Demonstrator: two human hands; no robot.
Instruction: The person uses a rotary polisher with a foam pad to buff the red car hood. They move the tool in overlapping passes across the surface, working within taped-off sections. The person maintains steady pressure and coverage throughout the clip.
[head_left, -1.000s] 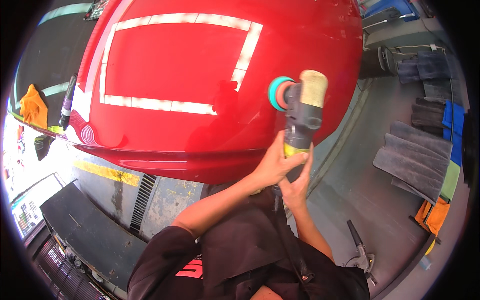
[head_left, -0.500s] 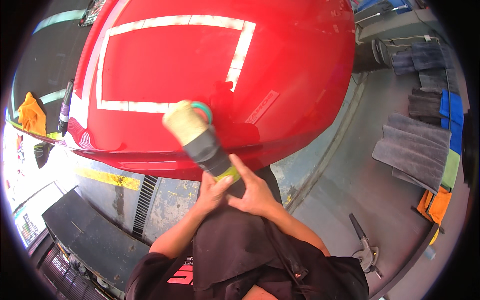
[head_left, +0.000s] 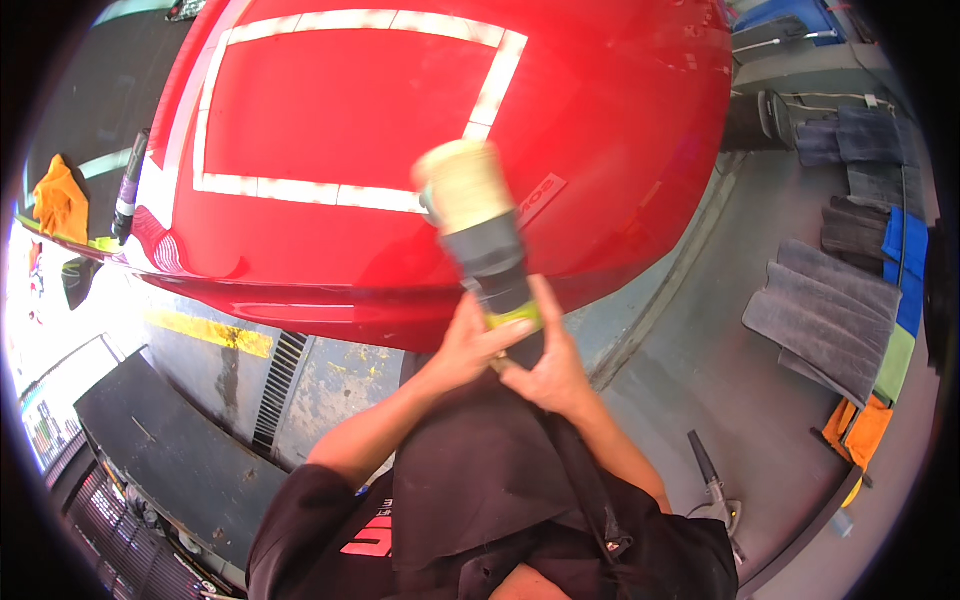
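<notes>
Over the near part of the red car panel (head_left: 340, 255) before me, the polisher (head_left: 487, 245), likely rigid and head-heavy, is held by left hand (head_left: 465, 345) and right hand (head_left: 555, 370), fingers around its rear grip (head_left: 525, 352), the proper hold against twisting

Before me the car panel (head_left: 330, 120) is glossy red, with a white four-sided outline shining on it. Above the panel, my polisher (head_left: 487, 235) is cream and dark grey with a yellow-green band. Left of the panel is an orange cloth (head_left: 62, 200); right of it are grey towels (head_left: 830, 325), a blue cloth (head_left: 905, 265) and a pale green cloth (head_left: 897, 365).
</notes>
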